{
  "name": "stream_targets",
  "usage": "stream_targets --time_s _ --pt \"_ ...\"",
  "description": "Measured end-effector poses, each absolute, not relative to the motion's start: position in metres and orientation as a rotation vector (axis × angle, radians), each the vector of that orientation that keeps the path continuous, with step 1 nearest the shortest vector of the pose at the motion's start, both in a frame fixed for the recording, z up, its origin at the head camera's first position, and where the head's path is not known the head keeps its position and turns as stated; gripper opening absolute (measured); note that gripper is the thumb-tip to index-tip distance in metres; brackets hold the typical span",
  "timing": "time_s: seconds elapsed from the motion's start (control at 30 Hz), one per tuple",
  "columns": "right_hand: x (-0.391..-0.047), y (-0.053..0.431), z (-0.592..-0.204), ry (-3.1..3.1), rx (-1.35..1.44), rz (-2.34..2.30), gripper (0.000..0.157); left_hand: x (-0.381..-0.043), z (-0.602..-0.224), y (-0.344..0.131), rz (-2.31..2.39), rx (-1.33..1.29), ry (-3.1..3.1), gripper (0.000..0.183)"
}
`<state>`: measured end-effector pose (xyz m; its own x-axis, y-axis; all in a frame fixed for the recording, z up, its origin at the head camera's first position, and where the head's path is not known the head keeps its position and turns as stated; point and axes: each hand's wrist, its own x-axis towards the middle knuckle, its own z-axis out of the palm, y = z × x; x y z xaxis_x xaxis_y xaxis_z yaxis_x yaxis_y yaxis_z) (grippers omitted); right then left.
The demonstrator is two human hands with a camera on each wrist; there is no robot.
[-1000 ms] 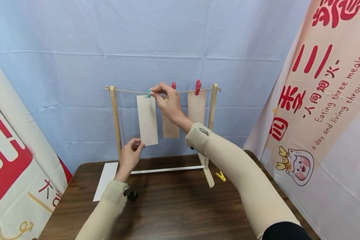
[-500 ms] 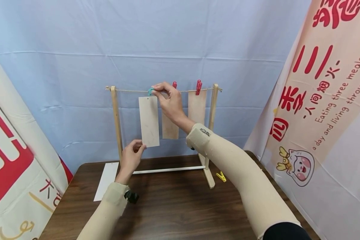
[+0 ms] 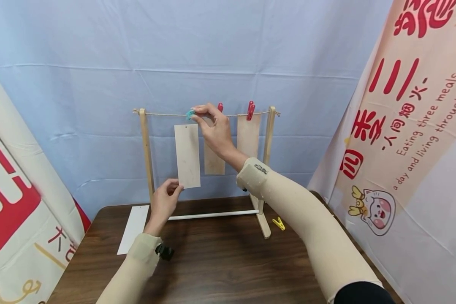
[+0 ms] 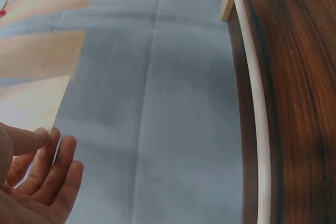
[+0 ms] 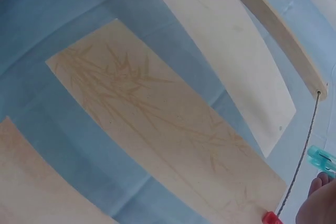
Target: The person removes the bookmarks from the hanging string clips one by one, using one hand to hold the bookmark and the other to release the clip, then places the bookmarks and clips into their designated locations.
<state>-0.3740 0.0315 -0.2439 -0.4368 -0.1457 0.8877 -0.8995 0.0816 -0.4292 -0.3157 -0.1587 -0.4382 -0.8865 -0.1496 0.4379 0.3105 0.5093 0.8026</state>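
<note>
Card (image 3: 188, 156) above left hand (image 3: 164, 202), seemingly clear of clip (image 3: 190, 114).

By the tan rope (image 3: 163, 114) I remotely see a teal clip (image 3: 190, 114) and 2 red clips (image 3: 251, 110); below it, a cream card (image 3: 188, 156) and a leaf-patterned beige card (image 5: 157, 114).

Right banner (image 3: 406, 139) reads "人间烟火" and "a day and living".

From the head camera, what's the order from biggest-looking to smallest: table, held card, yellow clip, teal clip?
Table
Held card
Yellow clip and teal clip: order unsure; the right hand may partly hide the teal one.
</note>
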Motion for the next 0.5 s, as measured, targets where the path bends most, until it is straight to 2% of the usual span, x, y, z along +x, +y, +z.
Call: stream_targets --time_s 0.5 --pt "-0.363 0.038 -0.266 -1.749 1.027 1.398 0.034 -0.311 -0.448 -0.164 -1.353 -0.153 -2.286 0.018"
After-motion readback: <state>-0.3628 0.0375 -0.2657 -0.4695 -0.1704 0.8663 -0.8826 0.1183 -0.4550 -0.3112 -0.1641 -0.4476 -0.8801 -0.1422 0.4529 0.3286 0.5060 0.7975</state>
